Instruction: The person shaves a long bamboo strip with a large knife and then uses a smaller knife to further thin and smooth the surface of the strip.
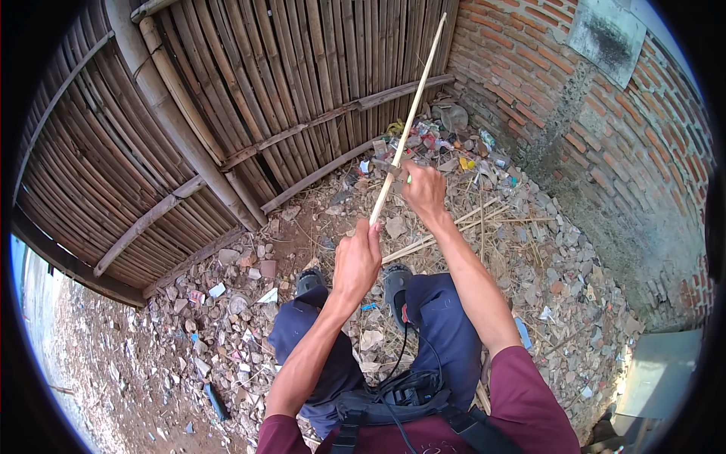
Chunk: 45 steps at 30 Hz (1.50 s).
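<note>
A long pale bamboo strip slants up and away from me, its far end reaching up in front of the bamboo fence. Its near end is gripped by my left hand, with the fingers wrapped round it. Farther up the strip, my right hand is closed on a knife whose dark blade lies across the strip. Most of the handle is hidden by my fingers; a small green patch shows beside them. Below my right hand, several cut bamboo strips lie on the ground.
A bamboo fence stands ahead and left; a brick wall rises on the right. Rubble and litter cover the ground, thickest in the far corner. My shoes stand close below my hands. Cables hang at my waist.
</note>
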{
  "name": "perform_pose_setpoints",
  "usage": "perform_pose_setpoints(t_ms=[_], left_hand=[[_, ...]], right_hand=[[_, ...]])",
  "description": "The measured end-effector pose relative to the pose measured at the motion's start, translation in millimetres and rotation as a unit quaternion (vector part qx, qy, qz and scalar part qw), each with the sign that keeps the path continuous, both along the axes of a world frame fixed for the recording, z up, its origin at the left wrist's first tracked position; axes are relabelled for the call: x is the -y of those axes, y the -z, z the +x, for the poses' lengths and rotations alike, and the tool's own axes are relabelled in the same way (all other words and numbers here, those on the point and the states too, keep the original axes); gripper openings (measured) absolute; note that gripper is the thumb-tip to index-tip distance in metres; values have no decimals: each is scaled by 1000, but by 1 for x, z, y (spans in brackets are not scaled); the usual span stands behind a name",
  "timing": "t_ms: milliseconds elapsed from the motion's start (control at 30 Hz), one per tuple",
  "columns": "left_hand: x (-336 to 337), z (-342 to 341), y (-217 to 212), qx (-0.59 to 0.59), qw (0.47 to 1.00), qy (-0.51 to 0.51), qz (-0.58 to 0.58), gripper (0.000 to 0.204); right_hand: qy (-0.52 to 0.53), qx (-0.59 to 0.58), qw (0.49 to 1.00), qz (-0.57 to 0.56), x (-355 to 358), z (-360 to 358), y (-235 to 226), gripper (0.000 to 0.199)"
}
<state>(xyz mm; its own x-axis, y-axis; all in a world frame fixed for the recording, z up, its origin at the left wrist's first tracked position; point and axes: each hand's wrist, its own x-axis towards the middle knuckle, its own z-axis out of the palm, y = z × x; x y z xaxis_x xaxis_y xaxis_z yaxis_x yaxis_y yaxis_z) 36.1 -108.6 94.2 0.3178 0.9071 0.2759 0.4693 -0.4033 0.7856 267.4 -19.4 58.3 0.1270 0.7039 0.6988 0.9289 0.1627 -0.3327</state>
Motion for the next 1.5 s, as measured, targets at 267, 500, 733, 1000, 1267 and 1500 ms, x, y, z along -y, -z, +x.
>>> perform_pose_setpoints(t_ms=[267, 500, 733, 1000, 1267, 1500], left_hand=[[32, -10, 13, -40, 999, 17, 1, 27], [61, -21, 33, -42, 997, 71, -13, 26], [40, -24, 25, -18, 999, 34, -20, 26], [16, -30, 30, -36, 973, 144, -175, 35], [-30, -5, 15, 1, 978, 167, -122, 60], [-32, 14, 12, 147, 929, 217, -263, 38]], right_hand=[[138, -69, 987, -43, -9, 22, -3, 19], [153, -249, 956, 2, -5, 88, 21, 22], [-238, -658, 705, -115, 29, 33, -31, 40], [-235, -600, 762, -60, 33, 30, -39, 31], [-275, -548, 785, -84, 43, 12, -52, 31], [-309, -500, 801, -111, 45, -1, -56, 35]])
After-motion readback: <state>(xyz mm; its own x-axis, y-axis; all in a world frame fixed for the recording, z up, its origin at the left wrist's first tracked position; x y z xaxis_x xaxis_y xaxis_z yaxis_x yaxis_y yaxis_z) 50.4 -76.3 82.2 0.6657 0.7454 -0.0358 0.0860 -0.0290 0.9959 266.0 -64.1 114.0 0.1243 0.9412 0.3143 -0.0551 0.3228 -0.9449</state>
